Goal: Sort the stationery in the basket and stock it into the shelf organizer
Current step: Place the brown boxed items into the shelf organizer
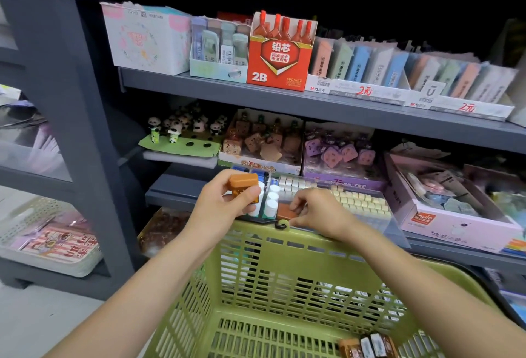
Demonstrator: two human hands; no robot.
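Observation:
A green plastic basket [273, 258] stands in front of the shelves, its far rim against the lower shelf. My left hand [225, 209] grips a small orange-brown stationery piece [243, 182] above that rim. My right hand [318, 215] pinches a second brown piece [286, 212] just above the basket's rim, at the front of the clear shelf organizer [327, 195]. The organizer holds white caps and rows of small cream erasers. A few small wrapped items [370, 346] lie in the basket's near right corner.
Grey shelves [313, 101] carry display boxes: a red 2B lead box [280, 55], a box of toast-shaped erasers [264, 144], purple erasers [338, 155], panda figures [182, 129], a pink box [452, 206] at right. A white tray [48, 246] sits lower left.

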